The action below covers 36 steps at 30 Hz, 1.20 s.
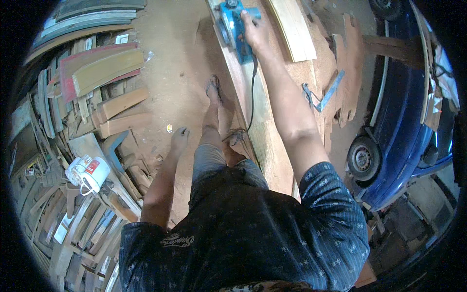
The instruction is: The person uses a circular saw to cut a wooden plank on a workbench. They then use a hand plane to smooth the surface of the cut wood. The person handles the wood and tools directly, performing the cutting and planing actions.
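My right hand (255,33) is closed round the handle of a blue electric planer (236,36) at the top of the view. The planer sits on a long pale wooden board (265,129); its underside is hidden. A black power cord (253,92) trails from the tool's rear along the board towards my legs. At my left side, my left hand (180,139) hangs low, away from the board. Its fingers look loosely curled and a little apart, with nothing visible in them.
Shorter planks (294,34) and a blue angled metal tool (331,92) lie right of the board, amid sawdust. Farther right stands a blue car (404,107). Wood offcuts (121,104) and a white plastic container (95,173) crowd the left. My sandalled foot (213,87) is on the dusty floor.
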Motion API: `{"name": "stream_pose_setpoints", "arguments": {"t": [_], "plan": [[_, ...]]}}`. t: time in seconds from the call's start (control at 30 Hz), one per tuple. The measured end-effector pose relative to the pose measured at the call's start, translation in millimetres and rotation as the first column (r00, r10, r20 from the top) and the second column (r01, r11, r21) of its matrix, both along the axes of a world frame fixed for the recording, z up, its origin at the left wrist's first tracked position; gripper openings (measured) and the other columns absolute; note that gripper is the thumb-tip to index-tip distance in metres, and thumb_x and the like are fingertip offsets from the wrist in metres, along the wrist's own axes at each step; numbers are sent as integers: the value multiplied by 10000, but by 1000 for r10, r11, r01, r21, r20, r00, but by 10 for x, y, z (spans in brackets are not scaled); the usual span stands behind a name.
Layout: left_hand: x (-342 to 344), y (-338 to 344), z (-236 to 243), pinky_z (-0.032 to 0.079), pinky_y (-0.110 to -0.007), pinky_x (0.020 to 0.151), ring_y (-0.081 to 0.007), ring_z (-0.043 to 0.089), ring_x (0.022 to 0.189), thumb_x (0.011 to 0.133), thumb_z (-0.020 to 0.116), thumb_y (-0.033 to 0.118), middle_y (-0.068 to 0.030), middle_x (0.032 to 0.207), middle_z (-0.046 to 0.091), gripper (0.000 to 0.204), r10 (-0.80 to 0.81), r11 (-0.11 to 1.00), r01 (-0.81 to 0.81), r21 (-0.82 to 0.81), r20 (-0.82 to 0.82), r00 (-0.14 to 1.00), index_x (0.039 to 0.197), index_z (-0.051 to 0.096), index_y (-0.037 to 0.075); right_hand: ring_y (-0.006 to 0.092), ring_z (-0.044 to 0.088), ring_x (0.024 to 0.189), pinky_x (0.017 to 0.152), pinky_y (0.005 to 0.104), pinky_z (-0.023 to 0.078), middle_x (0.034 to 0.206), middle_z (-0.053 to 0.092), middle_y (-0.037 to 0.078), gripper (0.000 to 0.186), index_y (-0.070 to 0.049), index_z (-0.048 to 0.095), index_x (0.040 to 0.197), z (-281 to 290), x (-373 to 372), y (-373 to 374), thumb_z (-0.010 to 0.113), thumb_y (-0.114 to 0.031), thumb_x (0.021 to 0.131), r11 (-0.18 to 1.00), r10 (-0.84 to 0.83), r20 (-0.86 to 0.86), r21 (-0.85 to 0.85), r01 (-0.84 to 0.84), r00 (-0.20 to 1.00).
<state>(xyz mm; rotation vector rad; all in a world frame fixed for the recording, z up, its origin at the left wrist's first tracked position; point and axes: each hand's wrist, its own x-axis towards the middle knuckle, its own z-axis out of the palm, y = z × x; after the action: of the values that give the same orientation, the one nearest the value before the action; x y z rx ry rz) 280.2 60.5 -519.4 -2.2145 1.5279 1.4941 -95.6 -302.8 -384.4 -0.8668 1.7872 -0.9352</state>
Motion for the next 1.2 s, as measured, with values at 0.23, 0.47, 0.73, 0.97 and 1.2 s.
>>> {"name": "stream_pose_setpoints", "arguments": {"t": [0.23,0.47,0.73,0.97,1.2], "plan": [[-943,-497,46,534,-393,957,-311,702,1110,977,665,337,-202,1185,723,404,45,980,-76,-181,-171,984,1209,691,8,173,664,674,560,315,560,858,698,111,576,48,732,1049,138,-392,1745,685,-518,958,995,-45,144,94,31,989],[-1833,-791,26,542,-375,921,-280,713,1036,1014,620,379,-181,1176,734,467,160,963,-228,-142,-378,912,1231,680,-31,125,605,657,574,287,503,859,674,64,477,21,719,1011,264,-588,3067,676,-454,990,990,-96,210,119,72,973],[-2527,-902,221,524,-358,738,-221,660,908,1088,430,501,-133,1166,682,605,647,761,-553,340,-337,684,1378,529,-20,109,598,613,560,267,473,776,632,28,409,-36,649,940,276,-725,4202,611,-431,1038,996,-69,171,71,58,983],[-2883,-748,465,485,-409,1019,-361,656,1201,905,739,485,-278,1197,708,693,332,940,-341,-16,-183,925,1261,638,-101,152,625,796,693,322,507,882,685,91,363,45,708,1098,543,-854,5114,618,-302,1038,991,-130,-132,9,132,983],[-2569,-728,953,489,-432,1017,-318,636,1191,914,742,420,-242,1294,653,660,316,942,-334,26,-395,863,1310,579,-82,147,586,747,689,339,480,775,672,65,392,72,718,995,342,-994,5129,610,-302,1035,948,-296,-104,86,305,949]]}}
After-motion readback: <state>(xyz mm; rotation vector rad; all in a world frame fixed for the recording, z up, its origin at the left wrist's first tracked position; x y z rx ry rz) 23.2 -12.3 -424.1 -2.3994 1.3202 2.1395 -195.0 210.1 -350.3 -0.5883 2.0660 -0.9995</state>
